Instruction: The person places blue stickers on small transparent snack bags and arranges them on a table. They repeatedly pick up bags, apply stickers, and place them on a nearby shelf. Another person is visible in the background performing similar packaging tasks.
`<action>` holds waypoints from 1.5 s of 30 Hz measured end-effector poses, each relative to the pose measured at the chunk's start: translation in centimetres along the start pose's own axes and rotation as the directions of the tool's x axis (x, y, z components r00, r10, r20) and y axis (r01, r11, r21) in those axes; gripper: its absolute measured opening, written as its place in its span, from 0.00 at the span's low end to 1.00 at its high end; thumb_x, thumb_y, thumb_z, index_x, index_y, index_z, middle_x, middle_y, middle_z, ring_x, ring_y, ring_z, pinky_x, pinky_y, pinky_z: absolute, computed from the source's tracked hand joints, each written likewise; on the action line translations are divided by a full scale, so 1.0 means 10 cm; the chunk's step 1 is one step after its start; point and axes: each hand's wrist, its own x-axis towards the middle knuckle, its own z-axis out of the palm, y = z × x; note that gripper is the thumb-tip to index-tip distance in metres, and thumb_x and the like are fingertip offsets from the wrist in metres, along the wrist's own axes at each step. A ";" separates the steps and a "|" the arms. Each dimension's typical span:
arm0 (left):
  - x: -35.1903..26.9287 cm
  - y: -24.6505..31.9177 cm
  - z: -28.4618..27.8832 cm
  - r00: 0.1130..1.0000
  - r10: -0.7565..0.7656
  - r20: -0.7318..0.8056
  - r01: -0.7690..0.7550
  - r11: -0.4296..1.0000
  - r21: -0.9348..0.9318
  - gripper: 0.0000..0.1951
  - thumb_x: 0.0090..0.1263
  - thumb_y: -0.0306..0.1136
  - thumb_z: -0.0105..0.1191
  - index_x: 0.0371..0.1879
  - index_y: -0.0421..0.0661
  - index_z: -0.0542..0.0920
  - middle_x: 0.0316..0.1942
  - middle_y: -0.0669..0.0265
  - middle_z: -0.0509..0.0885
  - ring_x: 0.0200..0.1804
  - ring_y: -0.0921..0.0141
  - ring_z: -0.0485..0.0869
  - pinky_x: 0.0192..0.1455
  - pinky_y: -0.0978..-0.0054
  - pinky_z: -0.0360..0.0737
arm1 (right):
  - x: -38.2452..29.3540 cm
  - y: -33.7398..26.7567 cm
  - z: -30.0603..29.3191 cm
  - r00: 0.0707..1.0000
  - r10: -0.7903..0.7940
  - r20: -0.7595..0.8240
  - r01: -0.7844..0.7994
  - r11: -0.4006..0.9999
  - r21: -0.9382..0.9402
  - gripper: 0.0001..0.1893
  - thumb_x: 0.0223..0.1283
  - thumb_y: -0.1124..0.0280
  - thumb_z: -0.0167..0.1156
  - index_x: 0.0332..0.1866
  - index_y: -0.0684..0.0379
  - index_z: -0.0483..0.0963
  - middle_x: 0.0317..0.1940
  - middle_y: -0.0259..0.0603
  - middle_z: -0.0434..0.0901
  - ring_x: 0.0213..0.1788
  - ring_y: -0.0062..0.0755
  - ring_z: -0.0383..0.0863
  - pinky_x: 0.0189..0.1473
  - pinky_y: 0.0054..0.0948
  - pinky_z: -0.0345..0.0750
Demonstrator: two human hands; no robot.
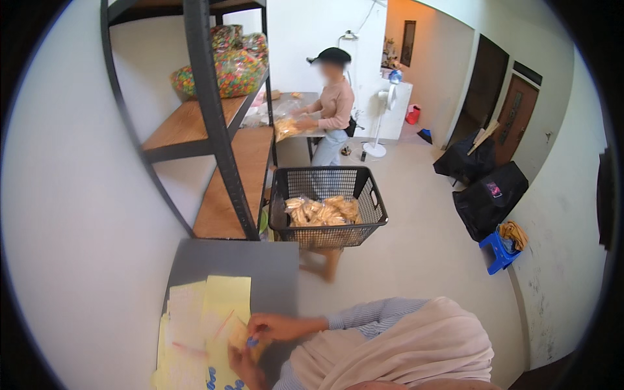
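Observation:
My right hand [265, 326] pinches a small blue round sticker [252, 341] at a clear bag of yellowish snack food [239, 334]. Below it, my left hand [243, 363] holds the same bag near the table's edge. Yellow sheets [229, 292], some bearing writing, lie on the grey table [234, 256] beside my hands. Several more blue round stickers [211, 378] are on a yellow sheet at the bottom of the view. Part of the bag is hidden by my fingers.
A black plastic basket [327, 237] holding bagged snacks stands on a wooden stool [331, 263] beyond the table. A metal shelf [214, 131] with colourful bags [239, 73] rises at the left. A person [336, 102] handles a bag at a far table. A blue stool [497, 251] stands at right.

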 end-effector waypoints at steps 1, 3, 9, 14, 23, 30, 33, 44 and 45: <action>-0.04 0.01 -0.01 1.000 0.002 0.011 -0.002 1.000 -0.001 0.25 0.70 0.20 0.53 0.67 0.31 0.68 0.61 0.52 0.78 0.61 0.63 0.79 0.62 0.68 0.77 | -0.01 0.01 0.02 1.000 -0.025 -0.007 0.024 0.999 -0.030 0.06 0.70 0.71 0.59 0.44 0.62 0.73 0.44 0.41 0.76 0.48 0.34 0.76 0.52 0.33 0.73; -0.08 0.02 -0.03 0.996 0.063 0.063 -0.061 0.998 -0.024 0.25 0.70 0.20 0.50 0.68 0.31 0.69 0.61 0.52 0.78 0.60 0.63 0.80 0.61 0.69 0.77 | -0.02 0.02 0.04 1.000 -0.010 0.003 0.010 0.997 -0.071 0.06 0.69 0.71 0.60 0.44 0.62 0.73 0.43 0.41 0.76 0.48 0.34 0.76 0.52 0.33 0.73; -0.14 0.00 -0.14 0.999 0.016 -0.044 -0.019 0.997 -0.073 0.27 0.69 0.21 0.51 0.68 0.30 0.68 0.61 0.51 0.78 0.60 0.62 0.80 0.62 0.69 0.77 | -0.01 -0.05 0.12 0.998 0.003 0.056 0.001 0.998 -0.062 0.06 0.70 0.72 0.60 0.44 0.62 0.73 0.45 0.37 0.75 0.49 0.27 0.75 0.54 0.29 0.73; -0.22 -0.01 -0.30 0.994 0.014 -0.109 -0.024 0.995 -0.094 0.26 0.71 0.21 0.55 0.68 0.32 0.69 0.63 0.54 0.78 0.62 0.64 0.79 0.63 0.67 0.78 | 0.02 -0.14 0.24 0.996 -0.033 0.080 0.038 0.998 -0.056 0.05 0.68 0.74 0.60 0.43 0.62 0.73 0.43 0.38 0.77 0.47 0.30 0.76 0.51 0.30 0.74; -0.41 0.10 -0.49 0.971 0.014 -0.240 -0.050 0.988 -0.145 0.25 0.72 0.23 0.55 0.67 0.33 0.69 0.60 0.55 0.79 0.59 0.65 0.80 0.61 0.70 0.78 | 0.19 -0.19 0.48 0.975 -0.012 0.220 0.030 0.996 -0.079 0.04 0.70 0.75 0.59 0.44 0.63 0.73 0.44 0.39 0.77 0.49 0.30 0.77 0.54 0.29 0.74; -0.43 -0.10 -0.84 0.932 0.002 -0.362 -0.070 0.982 -0.175 0.18 0.73 0.25 0.56 0.60 0.36 0.72 0.52 0.62 0.80 0.54 0.72 0.79 0.55 0.74 0.78 | 0.35 -0.18 0.70 0.958 -0.092 0.271 0.121 0.988 -0.092 0.07 0.67 0.71 0.62 0.44 0.61 0.74 0.46 0.40 0.77 0.51 0.33 0.78 0.54 0.33 0.75; -0.44 -0.21 -0.85 0.908 0.022 -0.419 -0.102 0.980 -0.170 0.20 0.75 0.27 0.55 0.64 0.37 0.69 0.57 0.62 0.78 0.55 0.73 0.79 0.56 0.76 0.77 | 0.40 -0.19 0.73 0.958 -0.033 0.286 0.061 0.994 -0.089 0.06 0.66 0.72 0.63 0.43 0.60 0.75 0.47 0.40 0.77 0.51 0.34 0.78 0.54 0.32 0.75; -0.41 0.02 -0.71 0.955 -0.042 -0.292 -0.054 0.949 -0.312 0.22 0.82 0.32 0.44 0.72 0.43 0.62 0.65 0.62 0.73 0.65 0.69 0.75 0.62 0.68 0.78 | 0.58 -0.28 0.73 0.941 -0.019 0.337 0.142 0.928 -0.345 0.06 0.61 0.73 0.65 0.41 0.59 0.76 0.47 0.42 0.75 0.54 0.43 0.73 0.57 0.36 0.71; -0.40 0.02 -0.71 0.962 -0.056 -0.268 -0.039 0.941 -0.336 0.22 0.82 0.32 0.44 0.72 0.43 0.62 0.64 0.62 0.73 0.65 0.69 0.75 0.62 0.68 0.78 | 0.59 -0.27 0.73 0.941 -0.033 0.336 0.161 0.919 -0.360 0.06 0.61 0.73 0.65 0.41 0.59 0.76 0.47 0.42 0.75 0.54 0.43 0.72 0.58 0.37 0.71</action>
